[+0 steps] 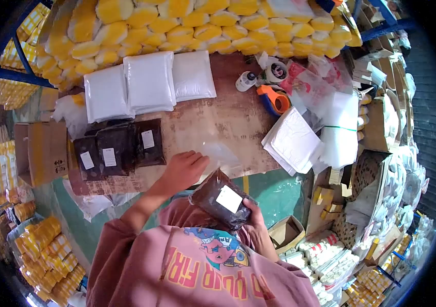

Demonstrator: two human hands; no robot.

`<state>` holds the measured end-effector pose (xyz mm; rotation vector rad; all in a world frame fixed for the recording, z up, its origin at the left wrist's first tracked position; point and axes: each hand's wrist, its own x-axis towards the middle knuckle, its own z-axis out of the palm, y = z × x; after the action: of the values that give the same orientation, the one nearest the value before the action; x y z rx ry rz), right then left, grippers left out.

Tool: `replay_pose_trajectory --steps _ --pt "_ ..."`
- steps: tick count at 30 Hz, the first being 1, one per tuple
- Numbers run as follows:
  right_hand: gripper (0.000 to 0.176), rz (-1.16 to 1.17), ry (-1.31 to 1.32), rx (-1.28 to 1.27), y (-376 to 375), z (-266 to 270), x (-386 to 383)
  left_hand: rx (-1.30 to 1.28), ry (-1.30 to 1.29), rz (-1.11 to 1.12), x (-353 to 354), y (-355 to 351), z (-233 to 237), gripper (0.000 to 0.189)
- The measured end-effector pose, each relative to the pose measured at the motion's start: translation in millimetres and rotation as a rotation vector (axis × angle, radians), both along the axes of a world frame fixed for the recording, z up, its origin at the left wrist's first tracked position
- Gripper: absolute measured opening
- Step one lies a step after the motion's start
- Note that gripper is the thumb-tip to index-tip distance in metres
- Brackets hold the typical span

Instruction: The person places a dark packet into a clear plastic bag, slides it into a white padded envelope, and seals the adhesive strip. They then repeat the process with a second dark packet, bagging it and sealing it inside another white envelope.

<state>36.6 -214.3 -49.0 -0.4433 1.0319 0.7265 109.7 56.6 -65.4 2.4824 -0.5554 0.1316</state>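
My right hand [253, 214] grips the lower right end of a dark brown packet [208, 197] with a white label [229, 199]. The packet is tilted and held in front of my chest, at the table's near edge. My left hand [187, 168] is over the table with its fingers curled together, at the edge of a piece of clear plastic film [221, 154]. The fingertips seem to pinch that film, which is partly hard to see. Several similar dark packets [118, 149] with white labels lie to the left of my left hand.
White packets [150, 82] lie at the back left of the table [243, 120]. On the right are a tape dispenser [274, 100], a small bottle [246, 81], flat white bags [293, 140] and a plastic stack [339, 128]. Yellow-and-white packs [202, 33] line the back; a cardboard box [41, 152] stands left.
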Motion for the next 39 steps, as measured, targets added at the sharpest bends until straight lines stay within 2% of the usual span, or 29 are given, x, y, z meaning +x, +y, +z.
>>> replay_pose_trajectory --steps 3,6,8,10,13,17,24,29,31,32,35,39 --pt "0.045 -0.045 0.002 -0.003 -9.2 -5.1 -6.5 -0.15 0.085 -0.002 -3.3 -13.7 4.5 0.016" --pt "0.041 -0.107 -0.006 -0.015 -22.9 -22.3 -18.7 -0.192 0.11 -0.131 -5.2 -23.8 26.1 0.019" --pt "0.035 -0.106 -0.052 -0.018 -31.1 -24.2 -19.4 -0.221 0.135 -0.179 -9.2 -31.0 36.3 0.024" --pt "0.035 -0.143 -0.066 0.002 -39.3 -30.8 -20.2 -0.233 0.167 -0.222 -16.3 -36.6 43.4 0.034" --pt "0.038 -0.173 -0.114 0.042 -47.5 -35.5 -16.7 -0.169 0.132 -0.19 -26.3 -49.4 62.7 0.04" --pt "0.044 -0.166 -0.169 0.114 -53.5 -26.9 -7.2 -0.114 0.088 -0.098 -36.1 -73.2 62.0 0.042" --pt "0.055 -0.236 -0.254 0.25 -52.0 -31.7 6.4 -0.107 -0.092 0.258 -39.7 -128.8 69.9 0.045" --pt "0.052 -0.25 -0.331 0.341 -51.8 -26.0 20.5 -0.148 -0.219 0.378 -25.4 -150.9 75.2 0.042" --pt "0.048 -0.264 -0.36 0.347 -52.8 -20.7 24.7 -0.33 -0.198 0.558 -22.4 -161.0 81.3 0.033" --pt "0.047 -0.292 -0.39 0.274 -50.9 -27.5 26.3 -0.424 -0.187 0.646 -21.5 -164.8 84.2 0.028" --pt "0.044 -0.277 -0.406 0.201 -52.2 -35.2 32.6 -0.381 -0.196 0.485 -17.7 -165.9 89.9 0.015" --pt "0.04 -0.333 -0.408 0.278 -52.3 -38.6 44.9 -0.185 -0.258 0.244 -21.4 -153.5 78.2 0.019"
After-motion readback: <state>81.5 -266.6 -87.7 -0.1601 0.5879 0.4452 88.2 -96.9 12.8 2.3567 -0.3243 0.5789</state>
